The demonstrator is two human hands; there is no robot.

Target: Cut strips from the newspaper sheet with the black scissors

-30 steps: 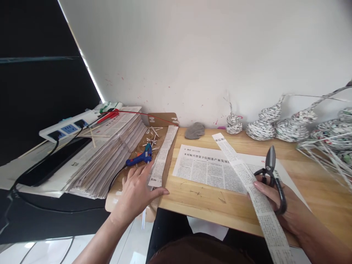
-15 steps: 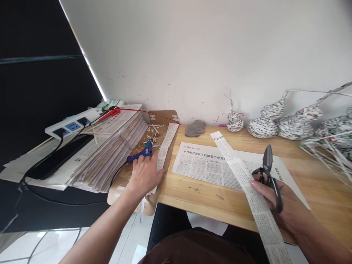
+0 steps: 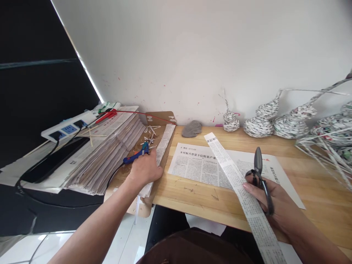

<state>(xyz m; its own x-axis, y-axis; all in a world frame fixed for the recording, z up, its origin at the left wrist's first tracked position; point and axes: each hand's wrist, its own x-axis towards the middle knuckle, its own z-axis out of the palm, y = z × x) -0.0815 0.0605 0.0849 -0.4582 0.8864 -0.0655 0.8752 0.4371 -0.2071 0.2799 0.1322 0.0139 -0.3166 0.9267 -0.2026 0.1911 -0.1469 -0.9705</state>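
Observation:
My left hand [image 3: 146,168] lies over a pile of long newspaper strips [image 3: 166,136] at the left, fingers stretched out and thumb apart. Just beyond its fingers is a blue glue gun [image 3: 136,156] on a brown cardboard sheet. In my right hand [image 3: 275,200] are black-handled scissors [image 3: 257,161], blades pointing up and away. The same hand pinches one long newspaper strip [image 3: 227,163], which slants from above the table down toward my lap. Beneath that strip, a larger newspaper sheet [image 3: 195,167] is flat on the wooden table.
Left of the cardboard [image 3: 161,116] rises a thick newspaper stack [image 3: 110,154], bearing a power strip [image 3: 68,126] and cables. A grey lump [image 3: 191,129] sits near the wall. Several woven paper gourd shapes [image 3: 258,126] line the back right, with loose paper rods [image 3: 330,146].
The view has shifted slightly. My left hand has moved a little right, off the glue gun and over the strips. My right hand still holds the scissors and strip.

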